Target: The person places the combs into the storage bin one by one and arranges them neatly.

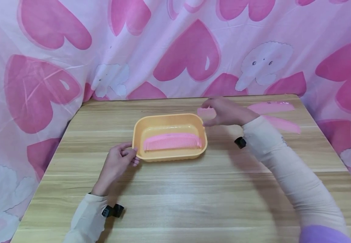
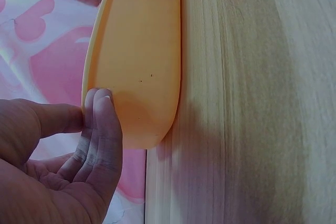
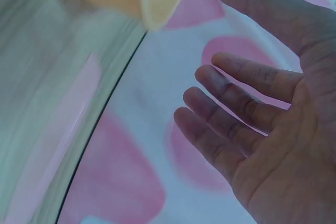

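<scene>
Tray (image 1: 139, 135) w/ comb (image 1: 171, 141), left hand (image 1: 117, 163) pinching rim, right hand (image 1: 224, 111) hovering, fingers loose, empty

Your arms are covered by long, close-fitting cream sleeves (image 1: 288, 162) reaching to the wrists. A small black camera clip (image 1: 240, 142) sits at each wrist. A lilac sleeve edge (image 1: 324, 234) shows above your right elbow. Both hands (image 1: 117, 163) are bare.
</scene>
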A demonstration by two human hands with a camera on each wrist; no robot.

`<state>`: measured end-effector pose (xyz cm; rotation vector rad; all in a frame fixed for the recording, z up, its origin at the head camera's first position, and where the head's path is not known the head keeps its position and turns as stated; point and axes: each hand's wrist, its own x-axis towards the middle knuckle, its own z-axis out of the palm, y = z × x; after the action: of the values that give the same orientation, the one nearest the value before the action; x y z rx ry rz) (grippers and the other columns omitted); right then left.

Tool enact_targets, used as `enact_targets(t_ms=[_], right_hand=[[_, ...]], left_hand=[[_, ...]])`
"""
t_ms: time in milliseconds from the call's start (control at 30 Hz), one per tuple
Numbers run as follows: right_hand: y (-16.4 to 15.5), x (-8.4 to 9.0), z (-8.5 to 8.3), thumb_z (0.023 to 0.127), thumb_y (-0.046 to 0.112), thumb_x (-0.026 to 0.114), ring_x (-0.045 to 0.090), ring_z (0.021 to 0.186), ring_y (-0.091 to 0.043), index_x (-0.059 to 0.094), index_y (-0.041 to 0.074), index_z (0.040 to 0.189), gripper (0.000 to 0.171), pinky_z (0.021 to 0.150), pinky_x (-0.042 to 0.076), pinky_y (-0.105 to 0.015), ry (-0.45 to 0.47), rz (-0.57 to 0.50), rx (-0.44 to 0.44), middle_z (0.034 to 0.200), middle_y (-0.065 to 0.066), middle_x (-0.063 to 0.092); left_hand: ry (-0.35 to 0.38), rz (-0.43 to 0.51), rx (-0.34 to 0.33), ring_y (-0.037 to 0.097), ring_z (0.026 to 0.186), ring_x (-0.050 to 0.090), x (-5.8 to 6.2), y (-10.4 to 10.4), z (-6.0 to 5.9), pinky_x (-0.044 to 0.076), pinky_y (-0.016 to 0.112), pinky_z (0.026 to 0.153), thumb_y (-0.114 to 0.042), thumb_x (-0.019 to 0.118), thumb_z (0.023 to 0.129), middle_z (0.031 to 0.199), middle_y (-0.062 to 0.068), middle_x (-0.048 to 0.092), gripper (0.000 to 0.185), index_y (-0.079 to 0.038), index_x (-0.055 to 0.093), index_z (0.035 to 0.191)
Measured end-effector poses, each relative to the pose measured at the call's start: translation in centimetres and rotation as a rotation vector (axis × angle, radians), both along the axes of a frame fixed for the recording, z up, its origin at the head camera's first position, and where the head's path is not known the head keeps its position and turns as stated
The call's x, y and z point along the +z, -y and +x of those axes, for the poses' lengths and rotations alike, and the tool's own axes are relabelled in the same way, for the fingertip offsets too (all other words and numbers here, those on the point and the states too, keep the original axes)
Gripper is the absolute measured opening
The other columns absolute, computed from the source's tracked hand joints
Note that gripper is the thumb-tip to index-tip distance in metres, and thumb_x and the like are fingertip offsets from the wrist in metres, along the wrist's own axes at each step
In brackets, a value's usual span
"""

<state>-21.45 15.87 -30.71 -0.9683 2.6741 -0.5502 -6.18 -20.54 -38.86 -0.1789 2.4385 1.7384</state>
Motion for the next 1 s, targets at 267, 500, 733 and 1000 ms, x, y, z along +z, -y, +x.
enact_targets(t_ms=[267,500,733,1000], right_hand=[[-5.6,-1.2,-1.0,0.084,0.026,0.084,0.055,0.122,-0.040,0.060,-0.008,0.131,0.063,0.103,0.048,-0.057,0.043,0.038,-0.146,0.130,-0.023,0.060],[-10.6,-2.6,-0.9,0.085,0.020,0.083,0.054,0.120,-0.043,0.061,-0.011,0.127,0.057,0.101,0.047,-0.060,0.078,0.030,-0.230,0.127,-0.027,0.061],[-15.1,-4.0,-1.1,0.084,0.017,0.083,0.053,0.119,-0.051,0.056,-0.016,0.129,0.063,0.098,0.047,-0.066,0.110,0.061,-0.305,0.128,-0.037,0.057],[-19.5,-5.8,-1.5,0.082,0.018,0.084,0.057,0.110,-0.052,0.057,-0.021,0.122,0.062,0.094,0.048,-0.065,0.047,0.090,-0.333,0.118,-0.039,0.060]], left_hand=[[0.034,-0.038,0.014,0.016,0.070,0.069,0.3,0.0,0.0,0.062,0.027,0.066,-0.010,0.058,0.104,0.086,0.018,0.072,0.041,0.013,0.050,0.137],[0.021,-0.039,0.001,0.015,0.069,0.069,0.3,-0.1,0.0,0.062,0.027,0.065,-0.008,0.058,0.103,0.086,0.021,0.072,0.040,0.014,0.050,0.136],[0.027,-0.042,0.002,0.015,0.069,0.069,0.4,-0.1,-0.1,0.062,0.026,0.065,-0.007,0.057,0.103,0.086,0.021,0.072,0.039,0.014,0.050,0.136],[0.057,-0.056,0.023,0.017,0.071,0.069,0.6,-0.2,-0.1,0.062,0.026,0.067,-0.009,0.056,0.104,0.087,0.017,0.073,0.041,0.012,0.049,0.139]])
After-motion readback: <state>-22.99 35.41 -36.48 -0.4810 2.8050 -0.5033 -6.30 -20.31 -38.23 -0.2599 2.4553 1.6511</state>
